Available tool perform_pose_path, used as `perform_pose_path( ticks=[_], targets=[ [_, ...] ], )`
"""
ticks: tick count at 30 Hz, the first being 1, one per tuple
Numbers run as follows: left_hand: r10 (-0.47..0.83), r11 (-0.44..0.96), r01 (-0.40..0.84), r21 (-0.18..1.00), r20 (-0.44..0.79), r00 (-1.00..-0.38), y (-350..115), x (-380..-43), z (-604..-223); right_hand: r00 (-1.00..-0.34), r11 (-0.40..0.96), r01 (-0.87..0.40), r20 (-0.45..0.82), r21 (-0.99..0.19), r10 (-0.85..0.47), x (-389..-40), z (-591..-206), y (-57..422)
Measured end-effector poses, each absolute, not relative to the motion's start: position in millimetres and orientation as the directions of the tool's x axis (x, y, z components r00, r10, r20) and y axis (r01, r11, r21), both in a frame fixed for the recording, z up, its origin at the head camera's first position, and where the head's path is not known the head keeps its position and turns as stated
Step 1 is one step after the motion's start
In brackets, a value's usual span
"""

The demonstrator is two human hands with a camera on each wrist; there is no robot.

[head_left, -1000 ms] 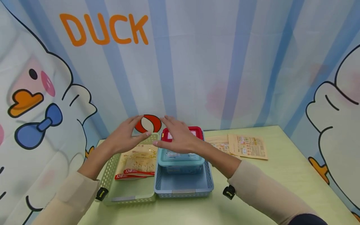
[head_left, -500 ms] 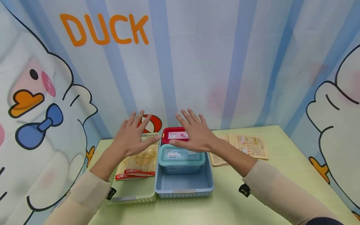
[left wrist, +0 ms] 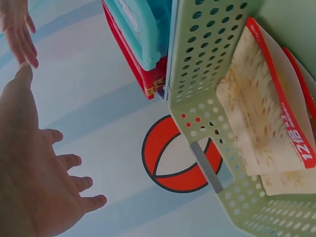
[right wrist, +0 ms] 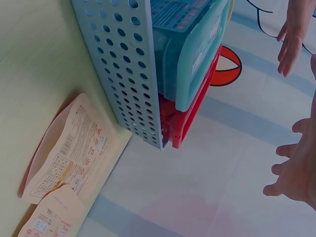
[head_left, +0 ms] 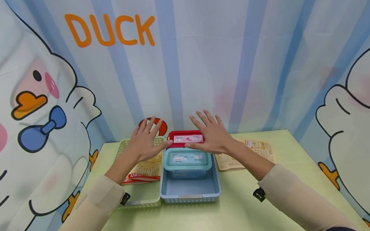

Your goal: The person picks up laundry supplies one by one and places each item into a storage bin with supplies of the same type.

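Note:
Fingers spread, my left hand hovers above the green basket, where pouches with red edges lie. My right hand, fingers also spread, is raised over the back right of the blue basket. Both hands hold nothing. Inside the blue basket a container with a teal lid stands in front of a container with a red lid. The left hand hides part of the pouches in the head view.
Flat beige pouches lie on the table to the right of the blue basket. A curtain printed with ducks and stripes rises right behind the table's back edge.
My hands were close together over the baskets, fingertips facing. They have drifted apart, mostly to the right, with fingers spreading, uncovering the red lid. The baskets and their contents stay put.

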State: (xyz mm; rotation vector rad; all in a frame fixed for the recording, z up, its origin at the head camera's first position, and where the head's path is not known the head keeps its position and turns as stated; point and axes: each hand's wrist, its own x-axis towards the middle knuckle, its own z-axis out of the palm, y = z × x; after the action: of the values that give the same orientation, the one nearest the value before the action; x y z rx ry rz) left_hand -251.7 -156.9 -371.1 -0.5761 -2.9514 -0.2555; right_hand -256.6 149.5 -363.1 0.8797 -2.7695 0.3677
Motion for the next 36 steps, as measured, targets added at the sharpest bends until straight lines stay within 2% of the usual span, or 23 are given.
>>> perform_pose_path(
  ticks=[14, 23, 29, 36],
  targets=[
    [0.378, 0.905, 0.392, 0.165, 0.110, -0.919, -117, -273, -372, -0.804, 0.800, -0.577, 0.283, -0.163, -0.522, -264, -364, 182],
    [0.371, 0.903, 0.389, 0.182, 0.125, -0.920, -88, -283, -378, -0.819, 0.812, -0.561, 0.248, -0.160, -0.518, -273, -365, 207],
    [0.390, 0.894, 0.409, 0.181, 0.130, -0.911, -64, -278, -375, -0.821, 0.803, -0.566, 0.220, -0.188, -0.527, -280, -365, 228],
    [0.420, 0.889, 0.433, 0.150, 0.115, -0.900, -31, -269, -374, -0.852, 0.830, -0.520, 0.189, -0.202, -0.488, -286, -369, 255]
  ],
)
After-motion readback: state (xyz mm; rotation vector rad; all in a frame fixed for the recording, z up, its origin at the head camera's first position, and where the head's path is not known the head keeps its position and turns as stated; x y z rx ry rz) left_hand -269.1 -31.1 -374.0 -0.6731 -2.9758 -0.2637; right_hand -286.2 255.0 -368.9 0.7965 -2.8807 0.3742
